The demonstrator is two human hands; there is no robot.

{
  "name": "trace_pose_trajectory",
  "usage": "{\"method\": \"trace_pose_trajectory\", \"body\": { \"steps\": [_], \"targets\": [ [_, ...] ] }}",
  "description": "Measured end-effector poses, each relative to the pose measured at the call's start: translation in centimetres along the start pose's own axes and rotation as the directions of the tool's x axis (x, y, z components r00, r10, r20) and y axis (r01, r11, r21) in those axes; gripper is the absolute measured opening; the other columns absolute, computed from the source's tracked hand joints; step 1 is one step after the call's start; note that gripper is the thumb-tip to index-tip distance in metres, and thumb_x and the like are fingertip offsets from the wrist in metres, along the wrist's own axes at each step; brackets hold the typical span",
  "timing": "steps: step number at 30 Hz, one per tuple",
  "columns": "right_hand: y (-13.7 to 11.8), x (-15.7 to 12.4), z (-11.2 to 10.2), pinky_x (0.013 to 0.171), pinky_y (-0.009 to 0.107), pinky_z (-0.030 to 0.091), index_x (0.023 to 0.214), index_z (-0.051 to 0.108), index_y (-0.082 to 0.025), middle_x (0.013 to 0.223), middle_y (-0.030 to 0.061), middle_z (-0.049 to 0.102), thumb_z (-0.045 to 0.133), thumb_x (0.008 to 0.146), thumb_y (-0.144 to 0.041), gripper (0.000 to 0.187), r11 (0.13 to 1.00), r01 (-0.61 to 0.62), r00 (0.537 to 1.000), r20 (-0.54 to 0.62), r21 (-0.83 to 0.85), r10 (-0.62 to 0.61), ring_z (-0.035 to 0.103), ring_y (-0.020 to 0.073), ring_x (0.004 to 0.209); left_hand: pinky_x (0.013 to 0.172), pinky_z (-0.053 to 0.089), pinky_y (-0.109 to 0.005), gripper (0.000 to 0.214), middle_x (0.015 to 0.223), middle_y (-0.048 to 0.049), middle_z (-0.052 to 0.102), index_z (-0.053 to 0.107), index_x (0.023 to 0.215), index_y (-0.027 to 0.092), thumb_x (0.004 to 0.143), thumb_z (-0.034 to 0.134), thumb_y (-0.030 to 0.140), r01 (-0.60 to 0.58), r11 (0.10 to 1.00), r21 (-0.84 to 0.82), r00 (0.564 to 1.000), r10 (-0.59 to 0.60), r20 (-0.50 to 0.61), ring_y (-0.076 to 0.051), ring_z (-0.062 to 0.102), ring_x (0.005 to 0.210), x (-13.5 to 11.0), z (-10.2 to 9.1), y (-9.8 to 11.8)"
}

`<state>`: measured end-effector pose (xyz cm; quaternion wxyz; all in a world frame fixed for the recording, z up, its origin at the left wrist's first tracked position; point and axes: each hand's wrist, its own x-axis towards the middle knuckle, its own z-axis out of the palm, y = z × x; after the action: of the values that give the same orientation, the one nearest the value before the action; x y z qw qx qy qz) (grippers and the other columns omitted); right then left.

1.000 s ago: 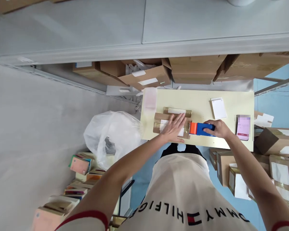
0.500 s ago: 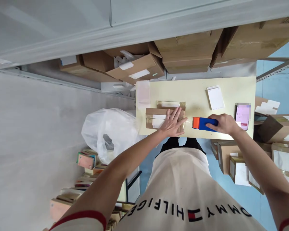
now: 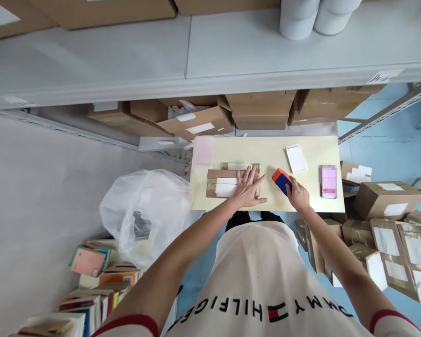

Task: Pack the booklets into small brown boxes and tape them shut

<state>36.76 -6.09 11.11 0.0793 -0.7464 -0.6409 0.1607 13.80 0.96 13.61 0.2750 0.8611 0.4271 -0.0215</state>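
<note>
My left hand (image 3: pixel 247 191) lies with fingers spread on the right end of a small cardboard box (image 3: pixel 212 182). White labels (image 3: pixel 226 189) show on that box's top, partly under my hand. Just behind it is another narrow taped cardboard box (image 3: pixel 228 166) with a white label. My right hand (image 3: pixel 298 194) is closed around a blue and orange tape dispenser (image 3: pixel 281 181). The dispenser is tilted, its orange end up and to the left, apart from the box.
On the pale yellow table (image 3: pixel 266 150) lie a white pad (image 3: pixel 296 158), a phone (image 3: pixel 329 181) and a pinkish sheet (image 3: pixel 203 152). A grey shelf (image 3: pixel 231 51) overhangs the back. A white plastic bag (image 3: pixel 143 201) stands left, above books (image 3: pixel 87 299). Cardboard boxes (image 3: pixel 386 199) crowd the right floor.
The view has tilted up, showing more of the shelf. The tape dispenser has turned from lying level to slanting, with its orange end raised. My left hand stays on the box.
</note>
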Motion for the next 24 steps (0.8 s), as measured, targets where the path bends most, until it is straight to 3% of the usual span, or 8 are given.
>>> {"method": "trace_pose_trajectory", "body": {
  "steps": [3,7,9,11,13,15,20,24],
  "targets": [
    [2.1,-1.1,2.9,0.077,0.038,0.045,0.128,0.056,-0.014,0.089,0.0142,0.070,0.034,0.095,-0.028,0.041,1.000,0.018,0.999,-0.037,-0.007,-0.018,0.062,0.0272,0.084,0.115,0.007,-0.062,0.072,0.164,-0.0139,0.004,0.022,0.154,0.023,0.090,0.050,0.039,0.000,0.996,-0.085,0.996,-0.008,-0.092,-0.036,0.002,0.150,-0.6,0.1,-1.2],
    [2.8,-2.2,5.9,0.080,0.039,0.045,0.127,0.058,-0.017,0.086,0.0127,0.067,0.039,0.094,-0.026,0.039,0.999,0.034,0.999,-0.021,-0.026,-0.035,0.061,0.0274,0.086,0.118,0.008,-0.057,0.058,0.163,-0.0139,0.012,0.030,0.151,0.019,0.094,0.037,0.028,0.100,0.989,-0.111,0.957,-0.127,-0.262,-0.031,0.004,0.150,-3.3,0.1,-3.6],
    [2.8,-2.7,6.5,0.081,0.040,0.046,0.127,0.058,-0.018,0.090,0.0127,0.067,0.041,0.093,-0.024,0.038,0.999,0.044,0.999,-0.028,-0.024,-0.044,0.061,0.0280,0.090,0.117,0.006,-0.061,0.060,0.162,-0.0170,0.012,0.031,0.149,0.016,0.093,0.041,0.035,0.215,0.966,-0.147,0.901,-0.254,-0.351,-0.035,0.002,0.150,-5.3,0.1,-5.3],
    [2.3,-3.1,6.6,0.083,0.044,0.046,0.127,0.057,-0.017,0.100,0.0160,0.065,0.043,0.091,-0.023,0.039,0.999,0.018,0.997,-0.074,-0.042,-0.021,0.060,0.0307,0.096,0.117,0.005,-0.062,0.069,0.163,-0.0175,0.007,0.026,0.150,0.014,0.091,0.046,0.042,0.336,0.898,-0.285,0.811,-0.429,-0.397,-0.036,-0.002,0.150,-7.2,0.0,-7.2],
    [1.5,-3.4,6.1,0.085,0.049,0.045,0.130,0.055,-0.016,0.113,0.0208,0.061,0.046,0.089,-0.025,0.042,0.998,-0.030,0.988,-0.150,-0.058,0.021,0.057,0.0348,0.102,0.119,0.005,-0.058,0.077,0.163,-0.0176,0.001,0.018,0.152,0.011,0.090,0.047,0.048,0.411,0.790,-0.455,0.725,-0.586,-0.361,-0.035,-0.004,0.149,-8.8,-0.1,-9.2],
    [0.0,-3.4,5.5,0.088,0.052,0.044,0.137,0.048,-0.015,0.123,0.0233,0.057,0.050,0.089,-0.031,0.051,0.999,-0.022,0.979,-0.201,-0.027,0.016,0.054,0.0382,0.108,0.121,0.009,-0.051,0.077,0.162,-0.0188,0.003,0.016,0.151,0.008,0.092,0.042,0.051,0.436,0.711,-0.552,0.690,-0.658,-0.302,-0.034,0.001,0.150,-9.7,0.0,-10.9],
    [-5.9,-3.0,5.9,0.104,0.055,0.037,0.154,0.015,-0.019,0.149,0.0199,0.038,0.061,0.082,-0.052,0.091,0.941,0.241,0.970,-0.097,0.239,-0.224,0.038,0.0384,0.135,0.120,0.022,-0.041,0.075,0.159,-0.0147,0.027,0.031,0.148,0.016,0.090,0.036,0.064,0.271,0.537,-0.798,0.766,-0.623,-0.159,-0.029,0.024,0.147,-9.9,1.2,-12.5],
    [-9.1,-2.6,7.9,0.111,0.052,0.034,0.155,0.000,-0.018,0.157,0.0197,0.026,0.060,0.082,-0.053,0.101,0.820,0.180,0.978,-0.009,0.543,-0.208,0.029,0.0337,0.143,0.118,0.026,-0.040,0.084,0.156,-0.0115,0.034,0.042,0.142,0.020,0.079,0.048,0.075,0.050,0.334,-0.941,0.822,-0.549,-0.151,-0.029,0.028,0.145,-9.7,1.9,-12.2]
  ]
}}
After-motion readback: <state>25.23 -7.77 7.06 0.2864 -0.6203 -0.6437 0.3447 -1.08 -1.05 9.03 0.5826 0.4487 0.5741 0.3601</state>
